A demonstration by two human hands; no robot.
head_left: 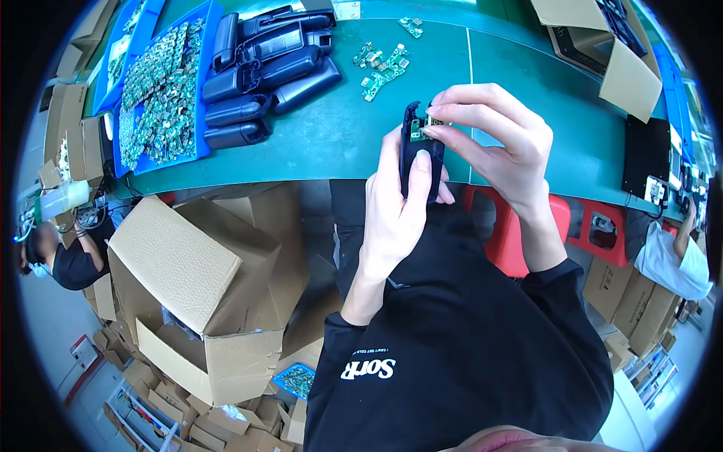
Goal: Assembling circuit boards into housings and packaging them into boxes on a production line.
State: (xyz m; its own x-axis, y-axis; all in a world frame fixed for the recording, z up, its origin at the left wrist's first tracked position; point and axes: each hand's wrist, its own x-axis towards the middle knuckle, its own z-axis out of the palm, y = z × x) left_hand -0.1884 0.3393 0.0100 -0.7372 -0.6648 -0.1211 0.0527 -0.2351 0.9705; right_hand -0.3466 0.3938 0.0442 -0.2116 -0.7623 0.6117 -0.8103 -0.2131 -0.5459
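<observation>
My left hand [392, 215] grips a dark plastic housing [419, 151], held upright over the near edge of the green table [331, 143]. My right hand [493, 135] pinches a small green circuit board [431, 124] with thumb and fingers and holds it against the top of the housing. Both black-sleeved forearms come up from the lower edge.
Several dark housings [263, 68] lie at the table's back left beside blue trays [162, 90] full of small green boards. Loose boards [380, 68] lie behind my hands. An open cardboard box [203, 286] stands left of me, a red stool [508, 226] below. People sit at far left and right.
</observation>
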